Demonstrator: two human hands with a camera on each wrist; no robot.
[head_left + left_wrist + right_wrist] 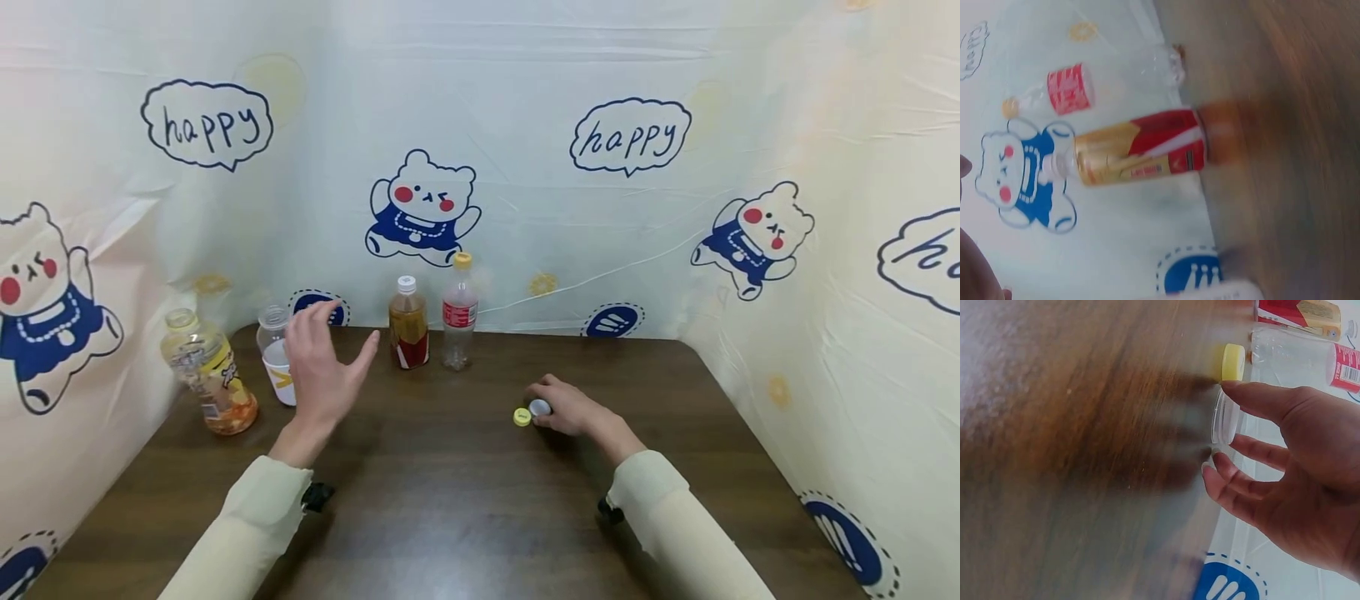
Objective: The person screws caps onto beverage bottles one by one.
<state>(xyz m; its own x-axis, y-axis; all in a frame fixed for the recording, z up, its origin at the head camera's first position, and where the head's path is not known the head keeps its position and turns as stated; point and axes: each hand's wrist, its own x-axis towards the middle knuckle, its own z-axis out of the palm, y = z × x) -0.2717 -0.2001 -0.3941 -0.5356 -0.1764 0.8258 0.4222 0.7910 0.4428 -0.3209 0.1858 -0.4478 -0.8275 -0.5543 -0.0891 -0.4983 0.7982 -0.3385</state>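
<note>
My right hand (567, 407) is low at the tabletop, its thumb and fingers around a white bottle cap (1225, 415). The thumb tip lies at one edge of this cap and a fingertip at the opposite edge. Right beside it sits a yellow bottle cap (522, 417). My left hand (321, 367) is raised with fingers and thumb spread, holding nothing. In the head view it overlaps an uncapped clear bottle with a white label (277, 358). Only parts of the left hand enter the left wrist view, at its left edge.
Farther left leans a large uncapped bottle with a yellow label (210, 371). At the back stand a white-capped bottle of amber drink (408, 325) and a yellow-capped clear bottle with a red label (460, 312). A printed curtain (525, 208) borders the brown table (450, 500).
</note>
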